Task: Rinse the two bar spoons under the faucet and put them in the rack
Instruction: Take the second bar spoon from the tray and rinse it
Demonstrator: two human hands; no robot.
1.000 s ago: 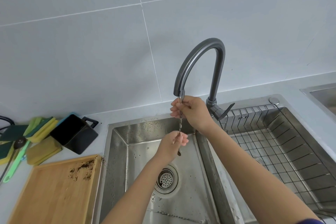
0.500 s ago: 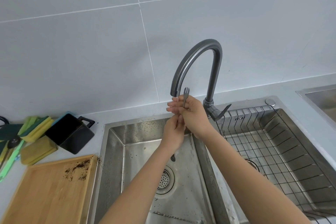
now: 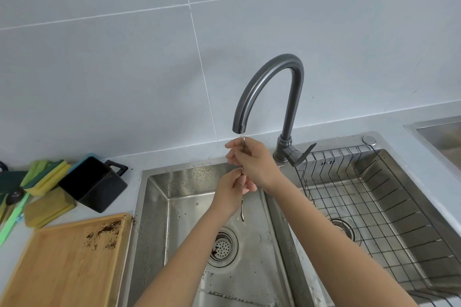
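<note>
A thin metal bar spoon (image 3: 242, 208) hangs upright under the spout of the dark grey faucet (image 3: 272, 87), where a thin stream of water runs. My right hand (image 3: 252, 161) grips its upper part just below the spout. My left hand (image 3: 230, 190) pinches the shaft lower down. The spoon's bowl end points down into the left sink basin (image 3: 159, 207). The wire rack (image 3: 389, 197) lies in the right basin. I see only one spoon; whether a second is held with it I cannot tell.
A wooden cutting board (image 3: 67, 262) with dark crumbs lies left of the sink. Behind it stand a black square cup (image 3: 93, 183) and several yellow-green sponges (image 3: 47, 179). A drain strainer (image 3: 222, 247) sits in the left basin. Another steel sink edge (image 3: 439, 132) shows at far right.
The fork-like top end that stuck up above my right hand half a second ago has dropped into it. My left hand has slid down the shaft, away from my right hand.
</note>
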